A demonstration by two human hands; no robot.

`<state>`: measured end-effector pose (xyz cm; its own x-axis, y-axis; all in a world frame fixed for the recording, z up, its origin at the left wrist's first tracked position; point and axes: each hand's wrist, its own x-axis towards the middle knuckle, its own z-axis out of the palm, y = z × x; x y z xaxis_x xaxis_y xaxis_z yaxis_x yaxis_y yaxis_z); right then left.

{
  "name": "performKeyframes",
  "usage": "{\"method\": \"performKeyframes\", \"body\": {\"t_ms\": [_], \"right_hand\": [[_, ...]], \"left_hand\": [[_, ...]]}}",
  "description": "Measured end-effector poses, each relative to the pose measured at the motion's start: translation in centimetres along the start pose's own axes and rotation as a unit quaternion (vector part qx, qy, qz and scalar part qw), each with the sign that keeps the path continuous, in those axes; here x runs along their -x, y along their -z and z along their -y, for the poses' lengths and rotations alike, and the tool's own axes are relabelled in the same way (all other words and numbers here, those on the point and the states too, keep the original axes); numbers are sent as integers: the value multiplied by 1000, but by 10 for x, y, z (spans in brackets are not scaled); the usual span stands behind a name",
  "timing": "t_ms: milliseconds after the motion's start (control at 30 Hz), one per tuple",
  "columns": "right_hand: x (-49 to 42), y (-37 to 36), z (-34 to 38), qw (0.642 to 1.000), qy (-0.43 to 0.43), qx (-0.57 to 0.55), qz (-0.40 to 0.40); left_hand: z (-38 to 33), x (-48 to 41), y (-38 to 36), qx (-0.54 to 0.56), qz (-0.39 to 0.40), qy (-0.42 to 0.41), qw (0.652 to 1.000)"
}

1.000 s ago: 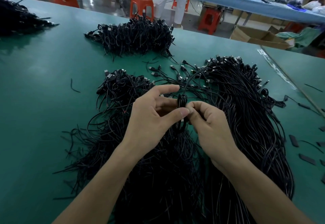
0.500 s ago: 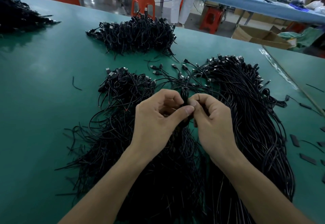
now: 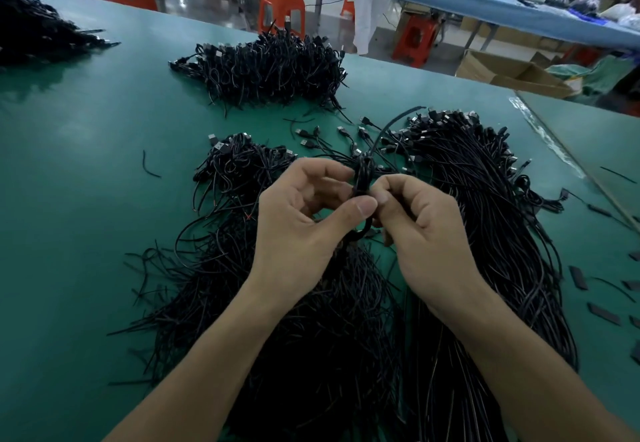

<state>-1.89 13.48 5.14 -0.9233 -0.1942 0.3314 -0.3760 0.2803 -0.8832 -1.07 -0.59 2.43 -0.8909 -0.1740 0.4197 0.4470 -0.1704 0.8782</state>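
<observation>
Cable coil (image 3: 362, 178) upright, long axis vertical | hands (image 3: 363, 209) pinching it

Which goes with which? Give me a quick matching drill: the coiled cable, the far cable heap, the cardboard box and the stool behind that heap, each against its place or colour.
1. coiled cable
2. far cable heap
3. cardboard box
4. stool

A. orange, standing on the floor
B. brown, open, past the table's far edge
C. pinched between left hand and right hand
D. lying on the green table

Pairs: 1-C, 2-D, 3-B, 4-A.
</observation>
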Motion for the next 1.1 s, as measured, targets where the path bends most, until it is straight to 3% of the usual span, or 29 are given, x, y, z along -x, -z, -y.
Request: {"method": "performKeyframes", "body": {"t_ms": [300,433,500,567,667,867,967,1100], "right_hand": [[4,-1,6,997,66,19,-23],[4,1,2,997,60,33,-23],[4,4,-1,998,46,47,-23],[4,6,-3,998,30,55,-13],[2,7,-4,999,0,47,0],[5,11,-10,990,-110,-78,47],[6,14,-13,966,-160,-187,82],[3,16,-18,962,-183,-181,88]], "left_hand": [[-6,6,-9,19,-64,-20,998],[-9,3,-8,83,-26,89,992],[-7,1,-3,64,17,130,989],[-4,-1,1,-26,32,97,994],[-1,-4,6,-187,41,-17,981],[4,-4,13,-263,126,-161,943],[5,-4,14,-271,155,-179,933],[1,-1,16,-214,166,-96,958]]}}
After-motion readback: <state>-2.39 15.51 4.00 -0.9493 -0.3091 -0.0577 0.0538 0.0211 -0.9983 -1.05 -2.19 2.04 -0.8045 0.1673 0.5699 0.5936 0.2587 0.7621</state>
